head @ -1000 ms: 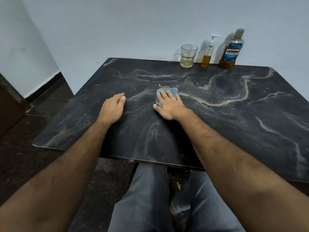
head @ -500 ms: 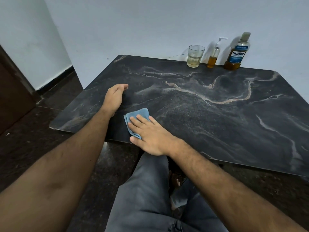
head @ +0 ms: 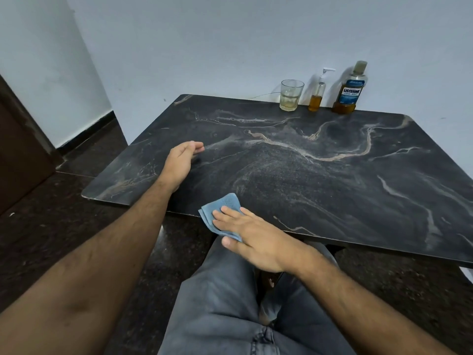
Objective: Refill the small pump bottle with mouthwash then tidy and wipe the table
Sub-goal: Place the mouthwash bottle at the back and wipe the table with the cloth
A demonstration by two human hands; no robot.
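A folded blue cloth (head: 220,210) is pressed flat at the near edge of the dark marble table (head: 320,180) by the right hand (head: 252,237), whose fingers lie straight over it, thumb past the edge; part of the cloth overhangs the rim; nothing is gripped. The left hand (head: 182,160) is held above the tabletop with fingers loosely curled, empty. The cloth is judged soft, light and limp, likely to bunch or slide off the edge; it is best held down by a flat palm at its middle, or pinched at a fold if lifted. The small pump bottle (head: 316,94) stands at the far edge, between a glass (head: 290,96) and the mouthwash bottle (head: 349,92).
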